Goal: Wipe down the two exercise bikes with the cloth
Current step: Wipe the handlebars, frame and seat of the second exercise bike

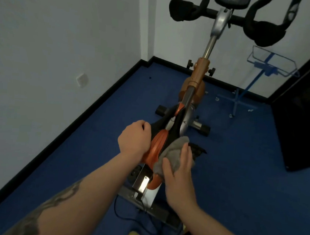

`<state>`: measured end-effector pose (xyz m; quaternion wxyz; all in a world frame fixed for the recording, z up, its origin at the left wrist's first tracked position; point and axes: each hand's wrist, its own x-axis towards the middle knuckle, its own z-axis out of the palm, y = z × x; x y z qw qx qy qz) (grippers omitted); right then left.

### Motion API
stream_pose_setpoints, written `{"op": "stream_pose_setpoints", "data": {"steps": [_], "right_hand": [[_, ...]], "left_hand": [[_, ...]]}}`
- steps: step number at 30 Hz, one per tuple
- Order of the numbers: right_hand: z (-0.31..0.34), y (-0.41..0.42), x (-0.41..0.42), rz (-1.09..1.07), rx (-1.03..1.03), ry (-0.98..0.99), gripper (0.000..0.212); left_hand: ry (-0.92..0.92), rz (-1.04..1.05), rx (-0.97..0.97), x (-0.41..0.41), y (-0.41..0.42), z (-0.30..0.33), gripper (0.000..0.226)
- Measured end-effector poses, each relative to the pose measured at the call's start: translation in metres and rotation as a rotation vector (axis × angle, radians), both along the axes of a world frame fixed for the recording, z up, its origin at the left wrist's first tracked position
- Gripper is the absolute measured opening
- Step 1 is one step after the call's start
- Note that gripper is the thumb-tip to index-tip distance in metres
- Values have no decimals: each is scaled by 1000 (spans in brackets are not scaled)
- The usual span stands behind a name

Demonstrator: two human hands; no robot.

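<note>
Blue carpet floor, white walls, room corner. Blue wire basket on stand near wall — contents cannot tell. Exercise bike points away, long axis toward handlebars. Left hand grips saddle side. Right hand, fingers straight, presses grey cloth on saddle.

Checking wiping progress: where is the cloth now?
Head view, lower centre: the grey cloth lies under the right hand, pressed on the bike saddle.

blue wire stand, maybe a rack, nr wall
</note>
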<state>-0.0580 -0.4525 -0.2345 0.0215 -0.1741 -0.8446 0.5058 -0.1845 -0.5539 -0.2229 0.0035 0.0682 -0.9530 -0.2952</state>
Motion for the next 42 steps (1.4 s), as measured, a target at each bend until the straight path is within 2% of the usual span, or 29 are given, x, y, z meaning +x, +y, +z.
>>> {"op": "stream_pose_setpoints", "data": {"steps": [2,5,7,9,13,14,15,17,18,19,21,23,25,27,30,33,35,38,40,42], "right_hand": [[-2,5,-20,-32,-19,-40,74],[11,21,-74,-99,-117,-169,36],[17,25,-87,-134,-136,-233,21],[14,15,-72,-172,-62,-184,25],[6,-13,-22,-213,-113,19,73],[7,-10,-27,-200,-104,9,74],[6,-2,-38,-166,-91,-34,65],[7,16,-70,-141,-129,-151,35],[11,23,-86,-145,-166,-204,30],[14,28,-99,-151,-176,-245,34],[14,26,-103,-149,-26,-271,46],[10,11,-78,-139,150,-197,60],[5,-8,-41,-107,211,-46,72],[-1,-14,-24,-76,154,152,67],[-7,0,-21,-85,-82,307,49],[-22,8,-5,-125,-192,399,48],[-37,2,21,-168,-177,409,51],[-59,-12,60,-207,-168,305,56],[-68,-22,74,-176,-177,184,56],[-72,-32,74,-37,-153,112,58]], "left_hand": [[6,-6,33,-1,-2,-1,34],[13,-3,52,-1,-2,0,31],[14,0,68,0,-2,0,30],[14,9,90,0,-2,0,30],[31,9,141,1,-3,-1,30],[35,4,148,1,-3,-1,29],[36,-5,149,1,-3,0,27],[38,-20,144,1,-4,1,26],[42,-24,142,0,-3,1,27],[46,-26,143,0,-3,1,27],[43,-23,151,-1,-3,0,28],[43,-16,164,-1,-3,0,27],[48,-13,168,0,-5,-1,27],[57,-15,158,1,-5,-3,27],[62,-14,185,2,-5,-1,27],[99,-86,426,17,-17,-7,27],[174,-182,540,43,-31,-17,31],[258,-232,523,85,-50,-37,44],[235,-226,510,109,-59,-55,48],[117,-184,489,128,-66,-74,44]]}}
